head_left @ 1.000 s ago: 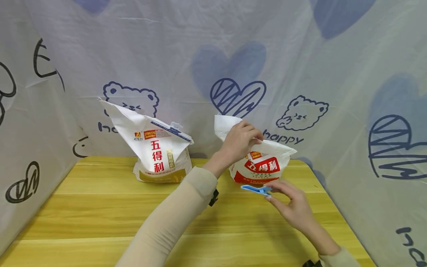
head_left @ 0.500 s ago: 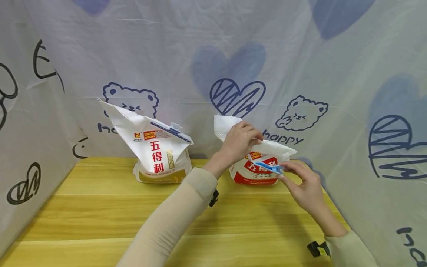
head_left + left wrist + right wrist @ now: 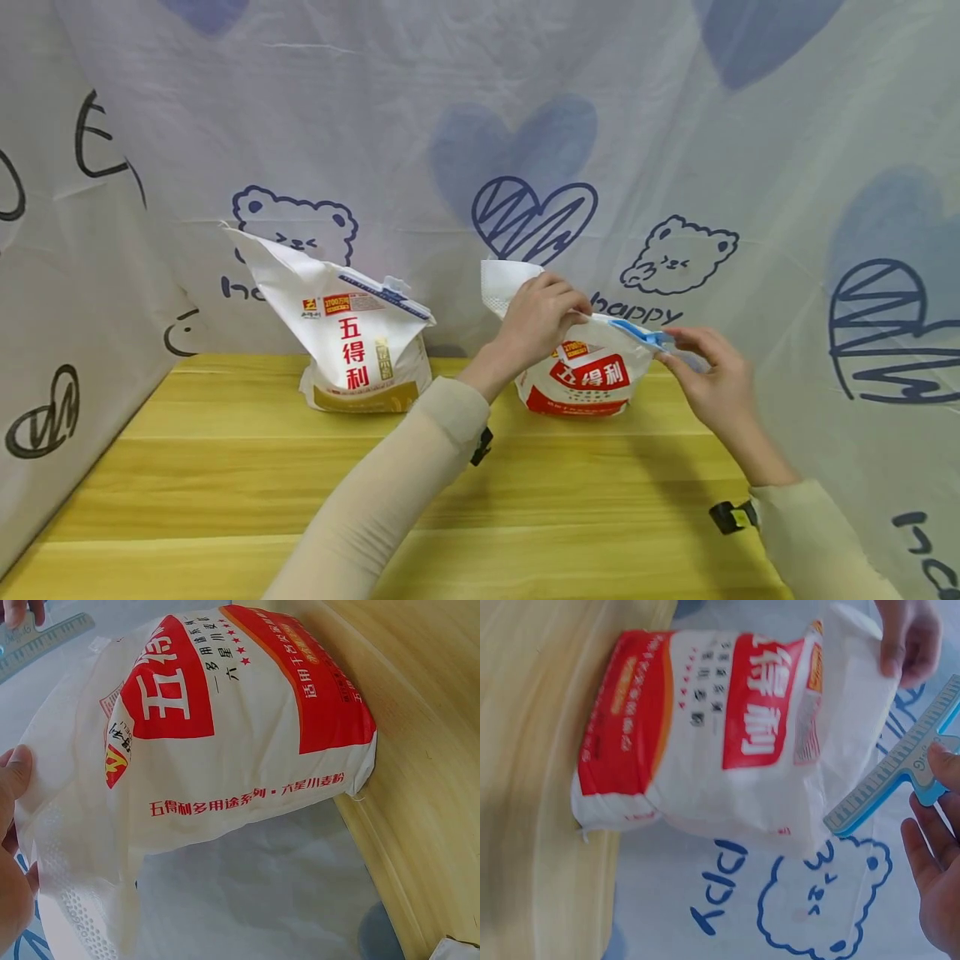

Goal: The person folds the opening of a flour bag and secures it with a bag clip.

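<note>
A white flour bag with red print point(image 3: 588, 379) stands on the right part of the table, its top leaning over. My left hand point(image 3: 542, 315) grips the bag's top edge between thumb and fingers; the left wrist view shows the thumb on the white fabric point(image 3: 67, 772). My right hand point(image 3: 716, 379) pinches the handles of a blue sealing clip point(image 3: 636, 332) at the bag's right upper edge. Ruler-like marks run along the clip point(image 3: 900, 761) in the right wrist view. Whether the bag's edge lies between the clip's two bars, I cannot tell.
Another white flour bag point(image 3: 360, 354), with gold print, stands to the left, a dark blue clip point(image 3: 386, 296) across its slanted top. Both bags stand near the back of the wooden table point(image 3: 225, 483), before a printed curtain point(image 3: 405, 108).
My right hand has risen and moved right with the blue clip, from in front of the bag to its top right edge. My left hand keeps its grip in place.
</note>
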Action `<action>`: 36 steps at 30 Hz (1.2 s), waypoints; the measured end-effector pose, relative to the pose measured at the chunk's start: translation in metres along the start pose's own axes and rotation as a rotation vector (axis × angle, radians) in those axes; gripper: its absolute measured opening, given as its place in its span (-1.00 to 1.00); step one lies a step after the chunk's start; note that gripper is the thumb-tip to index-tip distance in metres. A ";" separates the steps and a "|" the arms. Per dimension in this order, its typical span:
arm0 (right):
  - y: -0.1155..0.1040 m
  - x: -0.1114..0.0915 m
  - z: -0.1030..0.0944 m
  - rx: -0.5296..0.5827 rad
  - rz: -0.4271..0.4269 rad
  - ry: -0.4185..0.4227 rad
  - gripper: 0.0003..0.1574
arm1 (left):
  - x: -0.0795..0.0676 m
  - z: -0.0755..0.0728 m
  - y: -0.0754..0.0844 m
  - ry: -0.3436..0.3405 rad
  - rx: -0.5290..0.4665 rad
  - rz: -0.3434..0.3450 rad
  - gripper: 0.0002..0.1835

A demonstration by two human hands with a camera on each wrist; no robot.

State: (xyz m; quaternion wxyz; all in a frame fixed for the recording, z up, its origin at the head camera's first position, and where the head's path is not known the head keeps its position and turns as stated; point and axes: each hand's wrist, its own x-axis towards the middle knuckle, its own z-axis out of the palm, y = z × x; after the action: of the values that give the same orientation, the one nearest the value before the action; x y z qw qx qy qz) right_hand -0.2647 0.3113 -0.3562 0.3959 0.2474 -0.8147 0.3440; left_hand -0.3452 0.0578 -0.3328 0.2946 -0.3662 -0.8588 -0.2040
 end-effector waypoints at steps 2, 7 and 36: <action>0.002 0.005 -0.003 -0.023 0.015 0.001 -0.56 | 0.000 -0.001 0.000 0.005 -0.008 0.005 -0.87; 0.006 0.018 -0.009 -0.053 0.078 -0.005 -0.60 | 0.000 -0.002 0.000 0.010 -0.006 0.011 -0.87; 0.022 0.046 0.000 -0.187 -0.035 -0.135 -0.81 | 0.002 -0.002 -0.001 0.046 0.010 0.007 -0.87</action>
State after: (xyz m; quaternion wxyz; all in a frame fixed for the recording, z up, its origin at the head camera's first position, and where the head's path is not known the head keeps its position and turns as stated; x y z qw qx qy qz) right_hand -0.3054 0.3195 -0.3269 0.3676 0.2463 -0.8635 0.2421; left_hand -0.3470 0.0571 -0.3303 0.3166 -0.3629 -0.8516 -0.2071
